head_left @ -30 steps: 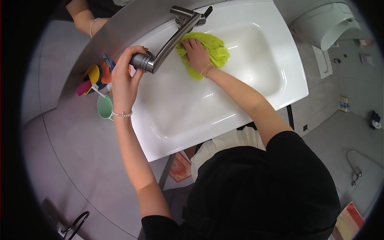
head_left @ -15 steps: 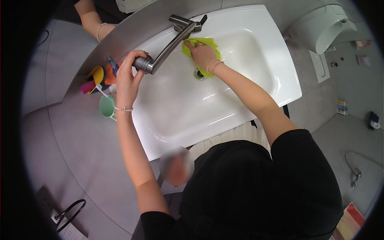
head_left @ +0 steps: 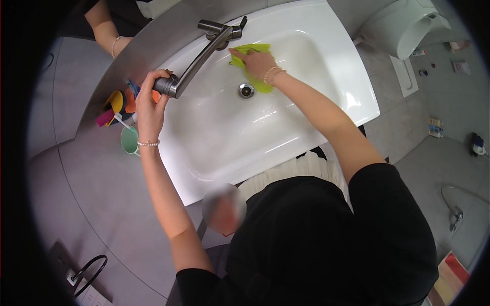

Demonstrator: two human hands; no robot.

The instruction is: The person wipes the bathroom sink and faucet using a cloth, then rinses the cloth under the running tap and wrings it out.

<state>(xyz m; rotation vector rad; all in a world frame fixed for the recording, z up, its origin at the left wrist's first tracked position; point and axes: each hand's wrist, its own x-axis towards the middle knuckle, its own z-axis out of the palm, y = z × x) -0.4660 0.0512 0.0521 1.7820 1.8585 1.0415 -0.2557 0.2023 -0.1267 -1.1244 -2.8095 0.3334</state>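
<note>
With my left hand (head_left: 149, 94) I grip the spout end of a dark metal faucet (head_left: 201, 58), which swings out over the left side of a white sink (head_left: 224, 148). My right hand (head_left: 258, 65) presses a lime-green cloth (head_left: 264, 85) against the sink's back inner wall, its fingers curled over the cloth and partly hidden. Just left of the cloth's lower edge is the round drain (head_left: 246, 91). Wet shine shows on the basin around it.
Left of the sink stand a green cup (head_left: 129, 141) with a toothbrush and a holder of colourful items (head_left: 116, 102). A mirror (head_left: 127, 56) borders the back left. On the right are a toilet (head_left: 408, 30) and a shower hose (head_left: 454, 204). A black cable (head_left: 92, 270) hangs lower left.
The view has shifted slightly, moving the sink and faucet left in the picture. My right hand and the cloth have moved right, away from the drain, which is now uncovered. My left hand keeps its hold.
</note>
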